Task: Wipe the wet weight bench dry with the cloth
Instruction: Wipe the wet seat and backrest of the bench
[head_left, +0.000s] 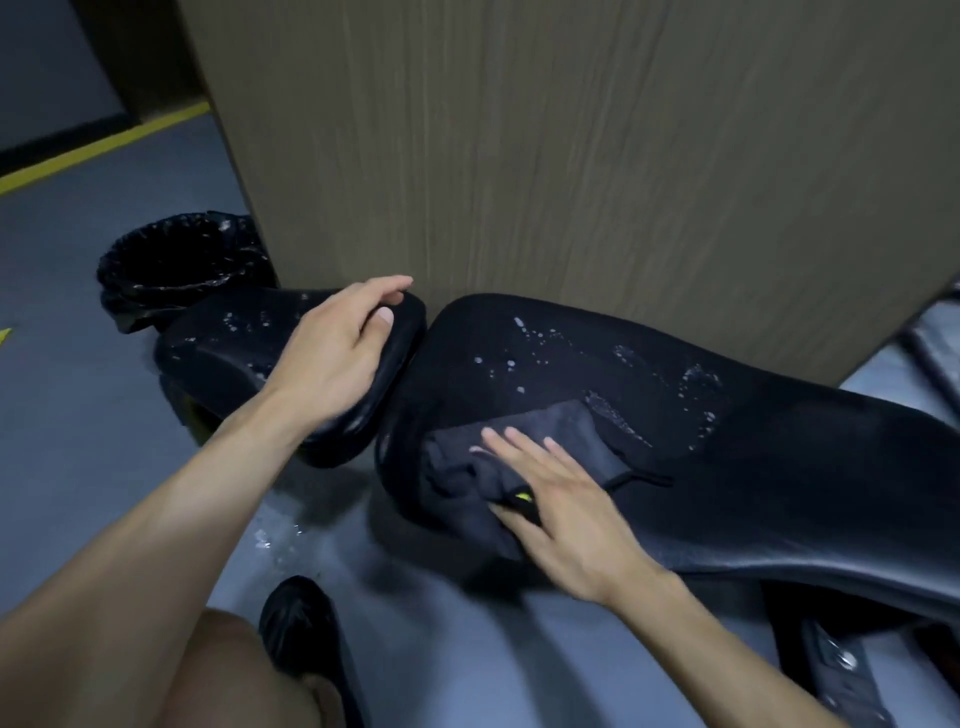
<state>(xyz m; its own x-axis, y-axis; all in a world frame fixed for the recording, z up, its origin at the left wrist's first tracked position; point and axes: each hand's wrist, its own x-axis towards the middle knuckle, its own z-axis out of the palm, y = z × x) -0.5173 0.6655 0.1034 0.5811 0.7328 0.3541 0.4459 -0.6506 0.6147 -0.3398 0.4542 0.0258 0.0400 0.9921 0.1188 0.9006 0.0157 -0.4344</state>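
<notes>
A tan wood-grain panel (597, 171) fills the upper middle of the view, its top and right edge cut off by the frame. Below and around it lies grey floor (67, 415), with a yellow stripe (104, 145) at the upper left, blurred.

The black bench (753, 467) runs from centre to the right, where it leaves the frame; its underside and supports are mostly hidden, only a dim metal part showing at the lower right. Water drops speckle its top. A gap separates it from the smaller seat pad (249, 338) to the left, also spotted with water; the pad's near end is hidden under the left arm.

A bin (176, 260) with a black liner stands behind the seat pad, its lower part hidden by it.

The left hand (332, 353) grips the right end of the seat pad, fingers curled over the far edge and thumb on top. The right hand (550, 499) lies flat with fingers spread, pressing the dark cloth (519, 462) onto the bench's left end. The cloth is bunched, and its near edge blends into the black padding. A small yellow mark shows beside the thumb; what it is cannot be told.

A puddle (280, 535) glints on the floor below the gap. A dark shoe (301, 629) and a bare knee sit at the bottom edge, cut off.
</notes>
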